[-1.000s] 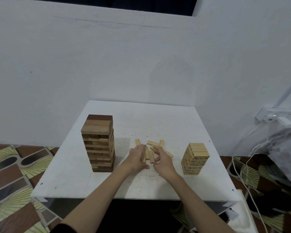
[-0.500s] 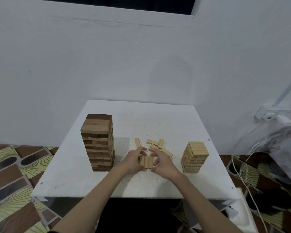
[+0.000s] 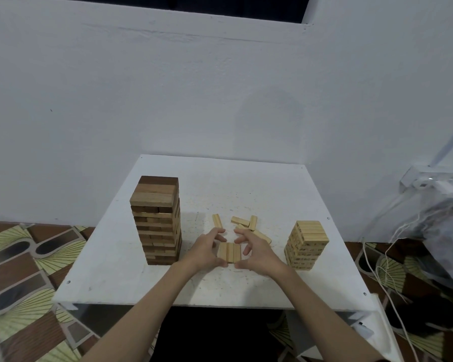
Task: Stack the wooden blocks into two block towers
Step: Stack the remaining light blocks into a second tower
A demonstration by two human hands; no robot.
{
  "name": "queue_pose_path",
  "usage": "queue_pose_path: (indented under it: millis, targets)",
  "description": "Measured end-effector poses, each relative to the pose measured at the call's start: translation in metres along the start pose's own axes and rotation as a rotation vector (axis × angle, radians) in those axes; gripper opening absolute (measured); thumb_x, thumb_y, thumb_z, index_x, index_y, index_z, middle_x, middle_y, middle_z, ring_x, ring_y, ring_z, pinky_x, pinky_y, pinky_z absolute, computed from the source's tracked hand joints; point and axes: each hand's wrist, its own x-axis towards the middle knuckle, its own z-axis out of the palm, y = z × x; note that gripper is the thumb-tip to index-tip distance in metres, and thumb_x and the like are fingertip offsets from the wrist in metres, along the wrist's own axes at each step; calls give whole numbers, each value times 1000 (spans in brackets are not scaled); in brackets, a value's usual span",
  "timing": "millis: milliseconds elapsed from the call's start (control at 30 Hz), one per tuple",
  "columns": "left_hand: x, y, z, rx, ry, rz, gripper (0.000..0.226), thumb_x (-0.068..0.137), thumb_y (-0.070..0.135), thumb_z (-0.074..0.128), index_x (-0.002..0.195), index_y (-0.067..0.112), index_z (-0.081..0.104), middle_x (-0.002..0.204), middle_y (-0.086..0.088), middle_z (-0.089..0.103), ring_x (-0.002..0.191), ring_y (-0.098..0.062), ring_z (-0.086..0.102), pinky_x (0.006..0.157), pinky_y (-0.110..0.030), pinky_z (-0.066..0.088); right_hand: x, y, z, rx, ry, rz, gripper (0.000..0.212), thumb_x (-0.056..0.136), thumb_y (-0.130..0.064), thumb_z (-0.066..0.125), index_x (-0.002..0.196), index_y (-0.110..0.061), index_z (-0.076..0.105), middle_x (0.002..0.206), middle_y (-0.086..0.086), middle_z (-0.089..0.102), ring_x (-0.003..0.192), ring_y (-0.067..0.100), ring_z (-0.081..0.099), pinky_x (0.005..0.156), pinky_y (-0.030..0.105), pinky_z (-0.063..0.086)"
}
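Observation:
A row of three pale blocks (image 3: pixel 229 252) lies flat side by side on the white table (image 3: pixel 246 189). My left hand (image 3: pixel 206 252) and my right hand (image 3: pixel 256 254) curl round this row from either side, thumbs at its near edge and fingers at its far edge. To the left stands a tall tower of darker brown blocks (image 3: pixel 157 220). A shorter tower of pale blocks (image 3: pixel 306 244) stands at the right. Several loose pale blocks (image 3: pixel 243 222) lie just behind my hands, one of them (image 3: pixel 217 221) apart to the left.
The table stands in a corner of white walls. A wall socket (image 3: pixel 426 180) with white cables (image 3: pixel 387 259) hangs to the right of the table. Patterned floor tiles (image 3: pixel 24 257) show on both sides.
Both hands gathered scattered blocks into a neat row of three, drew it slightly toward me and now hold it squared between them.

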Motion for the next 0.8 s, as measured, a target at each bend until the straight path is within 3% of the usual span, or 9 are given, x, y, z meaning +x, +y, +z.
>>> queue_pose_path:
  millis: [267, 433, 800]
  targets:
    - [1, -3, 1, -14, 1, -4, 92, 66, 21, 84, 140, 28, 30, 130, 9, 49, 107, -11, 42, 92, -27, 38, 2, -1, -2, -34, -36, -19, 91, 69, -10, 82, 143, -32, 34, 120, -13, 49, 80, 5, 45, 65, 17, 46]
    - [2, -2, 2, -12, -4, -5, 91, 67, 21, 83, 139, 29, 29, 129, 10, 50, 109, -12, 41, 97, -32, 38, 3, -2, -2, -39, -41, -22, 88, 70, -9, 81, 142, -32, 35, 117, -12, 50, 79, 6, 45, 62, 18, 47]
    - [0, 5, -1, -26, 18, 12, 91, 67, 23, 84, 139, 29, 28, 126, 5, 48, 107, -9, 39, 94, -27, 35, 2, -10, -6, -41, -24, -51, 81, 73, -12, 78, 140, -32, 38, 112, -14, 50, 75, 3, 44, 64, 14, 45]
